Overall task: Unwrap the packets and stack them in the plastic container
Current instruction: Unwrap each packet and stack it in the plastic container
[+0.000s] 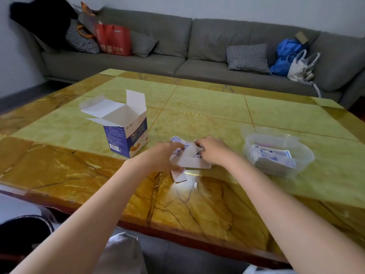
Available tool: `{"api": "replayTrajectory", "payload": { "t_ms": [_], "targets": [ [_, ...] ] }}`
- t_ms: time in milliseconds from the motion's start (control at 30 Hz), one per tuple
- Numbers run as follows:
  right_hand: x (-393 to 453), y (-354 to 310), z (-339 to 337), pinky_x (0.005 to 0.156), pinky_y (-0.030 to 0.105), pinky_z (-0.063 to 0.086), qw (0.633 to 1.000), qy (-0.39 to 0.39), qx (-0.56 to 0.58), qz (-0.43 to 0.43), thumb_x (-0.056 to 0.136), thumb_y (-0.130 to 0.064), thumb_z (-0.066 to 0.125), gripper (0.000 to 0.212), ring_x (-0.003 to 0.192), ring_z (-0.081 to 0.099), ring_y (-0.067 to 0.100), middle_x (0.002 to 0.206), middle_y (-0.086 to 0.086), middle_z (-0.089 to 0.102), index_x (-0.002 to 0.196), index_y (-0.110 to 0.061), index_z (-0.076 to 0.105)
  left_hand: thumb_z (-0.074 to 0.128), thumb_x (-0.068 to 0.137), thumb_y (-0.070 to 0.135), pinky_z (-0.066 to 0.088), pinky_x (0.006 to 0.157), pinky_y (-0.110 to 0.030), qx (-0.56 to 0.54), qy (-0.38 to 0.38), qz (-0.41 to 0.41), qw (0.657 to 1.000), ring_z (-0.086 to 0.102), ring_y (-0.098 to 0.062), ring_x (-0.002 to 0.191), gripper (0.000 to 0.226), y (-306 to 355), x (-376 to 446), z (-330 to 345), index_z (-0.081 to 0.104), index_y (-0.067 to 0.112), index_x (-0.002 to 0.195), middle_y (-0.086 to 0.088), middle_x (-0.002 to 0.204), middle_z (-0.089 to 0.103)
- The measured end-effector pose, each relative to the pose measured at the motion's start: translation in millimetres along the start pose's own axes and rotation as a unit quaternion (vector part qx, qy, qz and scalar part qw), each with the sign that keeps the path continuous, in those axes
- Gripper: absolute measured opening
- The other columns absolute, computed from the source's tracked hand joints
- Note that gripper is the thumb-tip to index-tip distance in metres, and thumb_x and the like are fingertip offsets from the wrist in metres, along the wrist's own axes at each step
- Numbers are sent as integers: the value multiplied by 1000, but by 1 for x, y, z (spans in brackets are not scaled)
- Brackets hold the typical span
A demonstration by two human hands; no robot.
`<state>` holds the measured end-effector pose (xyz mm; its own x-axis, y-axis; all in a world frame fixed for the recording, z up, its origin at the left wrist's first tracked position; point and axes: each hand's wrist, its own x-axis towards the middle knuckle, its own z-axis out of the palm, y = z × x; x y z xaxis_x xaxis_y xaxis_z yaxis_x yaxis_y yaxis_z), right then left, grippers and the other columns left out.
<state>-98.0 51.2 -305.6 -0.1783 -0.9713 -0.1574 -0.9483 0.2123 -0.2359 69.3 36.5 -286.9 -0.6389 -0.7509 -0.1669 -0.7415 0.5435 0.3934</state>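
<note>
Both hands meet over the marble table [197, 204], working a small bundle of packets [189, 155]. Left hand [164, 157] pinches the near-left side of the bundle, thumb underneath; right hand [212, 152] is closed on its far-right edge. A pale loose strip [178, 177], likely wrapper, lies on the table just below the left hand.

Plastic container [304, 155] stands to the right, apart from the hands, with a stack of packets [273, 158] already inside. Opened cardboard box [124, 133] stands to the left, flaps up.

Judgement: the step is peeling the wrap off the bundle.

- Keep the left hand as anchor and pull with the right, so the packets stay squared.
- Do not fan the bundle.
- Drop the wrapper clear of the container.
- Lay the packets flat, aligned with the stack.
</note>
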Motion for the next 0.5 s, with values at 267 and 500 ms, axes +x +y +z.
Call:
{"api": "replayTrajectory", "payload": {
  "t_ms": [267, 500],
  "targets": [
    [-66, 22, -3, 74, 31, 39, 989, 22, 145, 3, 98, -25, 35, 31, 91, 52, 26, 88, 9, 57, 80, -15, 59, 69, 79, 14, 36, 82, -17, -26, 65, 71, 995, 54, -16, 110, 49, 17, -12, 15, 51, 20, 125, 1, 127, 56],
    [-83, 16, 1, 36, 18, 33, 965, 167, 200, -22, 87, -23, 62, 31, 54, 47, 19, 62, 4, 48, 62, -8, 52, 66, 82, 16, 35, 97, -30, 26, 114, 87, 989, 45, -23, 123, 58, 30, 0, 27, 41, 18, 135, -4, 130, 50]
  ]
}}
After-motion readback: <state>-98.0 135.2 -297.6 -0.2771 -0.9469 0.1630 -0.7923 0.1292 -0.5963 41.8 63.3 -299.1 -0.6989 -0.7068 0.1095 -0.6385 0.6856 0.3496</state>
